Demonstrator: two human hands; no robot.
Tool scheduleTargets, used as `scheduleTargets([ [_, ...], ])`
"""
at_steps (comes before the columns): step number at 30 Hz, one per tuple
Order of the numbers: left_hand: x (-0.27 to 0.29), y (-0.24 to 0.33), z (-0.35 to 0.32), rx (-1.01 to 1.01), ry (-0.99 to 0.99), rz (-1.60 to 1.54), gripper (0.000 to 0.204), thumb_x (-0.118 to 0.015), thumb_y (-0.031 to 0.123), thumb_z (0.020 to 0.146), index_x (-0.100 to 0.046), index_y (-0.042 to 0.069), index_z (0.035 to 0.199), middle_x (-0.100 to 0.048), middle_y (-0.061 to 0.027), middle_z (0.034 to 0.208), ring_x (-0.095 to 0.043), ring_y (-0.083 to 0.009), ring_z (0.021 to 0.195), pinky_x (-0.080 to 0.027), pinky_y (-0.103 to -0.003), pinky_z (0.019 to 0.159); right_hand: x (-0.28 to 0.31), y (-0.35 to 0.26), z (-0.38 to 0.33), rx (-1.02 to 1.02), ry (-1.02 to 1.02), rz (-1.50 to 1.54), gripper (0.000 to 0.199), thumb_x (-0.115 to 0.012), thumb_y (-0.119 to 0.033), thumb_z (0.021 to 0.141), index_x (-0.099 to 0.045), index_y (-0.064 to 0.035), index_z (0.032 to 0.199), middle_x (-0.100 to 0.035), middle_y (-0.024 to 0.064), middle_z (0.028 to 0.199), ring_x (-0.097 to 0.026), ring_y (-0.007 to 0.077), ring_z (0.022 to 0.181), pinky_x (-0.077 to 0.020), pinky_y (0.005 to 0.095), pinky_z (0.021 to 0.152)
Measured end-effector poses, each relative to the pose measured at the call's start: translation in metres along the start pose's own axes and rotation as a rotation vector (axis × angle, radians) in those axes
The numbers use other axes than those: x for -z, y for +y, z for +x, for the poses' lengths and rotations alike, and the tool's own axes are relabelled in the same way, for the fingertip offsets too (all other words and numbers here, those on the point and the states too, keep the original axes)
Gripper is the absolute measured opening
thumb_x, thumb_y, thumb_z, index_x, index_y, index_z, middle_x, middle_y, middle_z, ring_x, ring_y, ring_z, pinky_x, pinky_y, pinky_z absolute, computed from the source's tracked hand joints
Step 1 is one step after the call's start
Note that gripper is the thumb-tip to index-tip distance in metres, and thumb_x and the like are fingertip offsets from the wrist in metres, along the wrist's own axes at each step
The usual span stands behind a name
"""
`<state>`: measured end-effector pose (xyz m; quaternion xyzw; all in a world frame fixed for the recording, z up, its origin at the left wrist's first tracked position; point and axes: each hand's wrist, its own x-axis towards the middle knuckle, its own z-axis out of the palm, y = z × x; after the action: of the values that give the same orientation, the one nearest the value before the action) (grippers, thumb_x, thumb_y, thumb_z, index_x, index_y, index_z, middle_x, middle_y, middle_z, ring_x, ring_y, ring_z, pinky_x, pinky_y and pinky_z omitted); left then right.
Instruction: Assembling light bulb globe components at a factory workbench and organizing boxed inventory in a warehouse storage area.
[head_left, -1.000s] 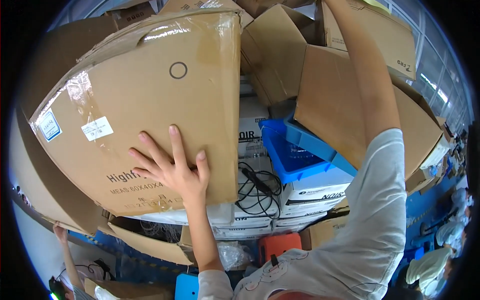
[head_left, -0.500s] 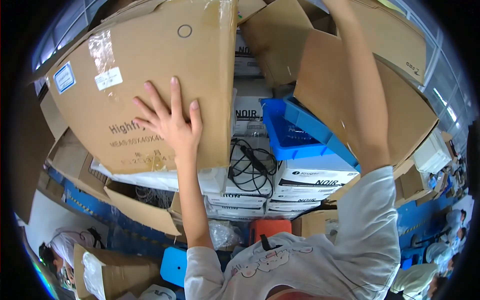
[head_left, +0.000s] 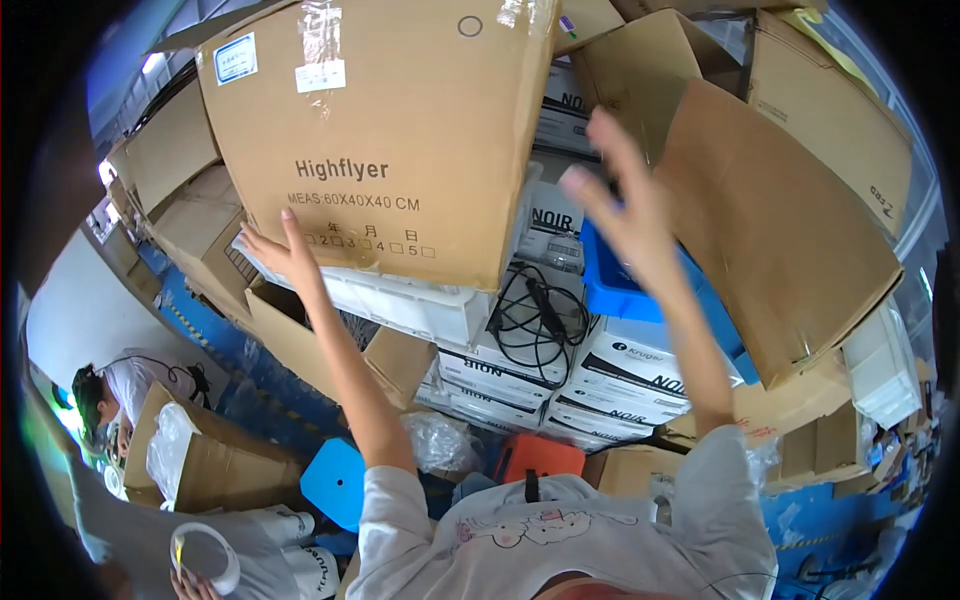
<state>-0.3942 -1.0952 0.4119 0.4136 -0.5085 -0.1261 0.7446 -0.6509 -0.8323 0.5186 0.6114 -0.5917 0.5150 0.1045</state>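
Note:
A large cardboard box (head_left: 430, 110) with printed text, tape and labels stands before me, on a white plastic crate (head_left: 405, 300). At the box's lower left edge is my left hand (head_left: 285, 250), fingers apart and holding nothing; it seems to touch the cardboard. My right hand (head_left: 635, 215), smeared by motion, is raised to the right of the box with fingers apart and nothing seen in it. Behind it are a blue plastic bin (head_left: 610, 285) and an open brown carton (head_left: 770, 230). A tangled black cable (head_left: 540, 320) lies between the crate and the bin.
Stacked white cartons (head_left: 625, 375) stand below the cable and bin. Near me are a blue stool (head_left: 335, 485), a red stool (head_left: 540, 460) and clear plastic wrap (head_left: 445, 445). At lower left, another person's hand (head_left: 195, 588) holds a white ring (head_left: 225, 570); a second person (head_left: 150, 390) bends beyond.
My left hand has slid from the box's middle to its lower left edge. My right hand has come down into view from the top. The whole view has shifted.

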Motion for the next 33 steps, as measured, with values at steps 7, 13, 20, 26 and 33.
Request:
scheduleTargets([
  [7,0.018,-0.079,0.067,0.202,-0.455,-0.388,0.072,-0.057,0.042,0.082,-0.027,0.002,0.133,-0.040,-0.0175,0.128,-0.038,-0.0252,0.119,-0.029,-0.037,0.097,-0.121,0.056,-0.078,-0.028,-0.146,0.287,0.123,-0.080,-0.026,0.059,0.014,-0.0044,0.135,0.000,0.0204,0.143,-0.010,0.0283,0.132,-0.0199,0.0389,0.104],
  [13,0.002,-0.113,0.071,0.220,-0.596,-0.362,0.053,-0.044,0.042,0.090,-0.044,-0.001,0.121,-0.052,-0.0069,0.112,-0.048,-0.0131,0.100,-0.037,-0.025,0.086,-0.161,0.094,-0.081,-0.262,-0.010,0.635,0.115,-0.077,-0.018,0.062,0.010,-0.0055,0.137,-0.016,0.0196,0.138,-0.026,0.0273,0.126,-0.0284,0.0376,0.100],
  [20,0.013,-0.068,0.047,0.109,-0.391,-0.505,0.041,-0.052,0.031,0.088,-0.053,-0.005,0.110,-0.059,-0.0061,0.098,-0.051,-0.0099,0.085,-0.041,-0.023,0.075,-0.122,0.075,-0.083,-0.242,0.352,0.456,0.074,-0.061,-0.007,0.072,-0.022,-0.0018,0.134,-0.036,0.0111,0.130,-0.036,0.0211,0.118,-0.0301,0.0319,0.098],
  [26,0.011,0.023,0.038,0.029,-0.375,-0.493,0.042,-0.064,0.024,0.080,-0.055,-0.004,0.110,-0.061,-0.0048,0.089,-0.053,-0.0089,0.078,-0.044,-0.023,0.070,-0.062,0.086,-0.089,-0.140,0.561,0.685,0.060,-0.053,-0.010,0.084,-0.022,-0.0033,0.135,-0.033,0.0103,0.134,-0.034,0.0224,0.122,-0.0275,0.0350,0.101],
  [33,0.044,0.095,0.009,-0.110,-0.301,-0.542,0.043,-0.067,0.021,0.077,-0.055,-0.004,0.110,-0.063,-0.0064,0.083,-0.056,-0.0082,0.074,-0.046,-0.022,0.068,-0.002,0.081,-0.133,-0.035,0.678,0.749,0.055,-0.050,-0.024,0.087,-0.026,-0.0055,0.133,-0.036,0.0117,0.131,-0.038,0.0250,0.119,-0.0331,0.0415,0.098],
])
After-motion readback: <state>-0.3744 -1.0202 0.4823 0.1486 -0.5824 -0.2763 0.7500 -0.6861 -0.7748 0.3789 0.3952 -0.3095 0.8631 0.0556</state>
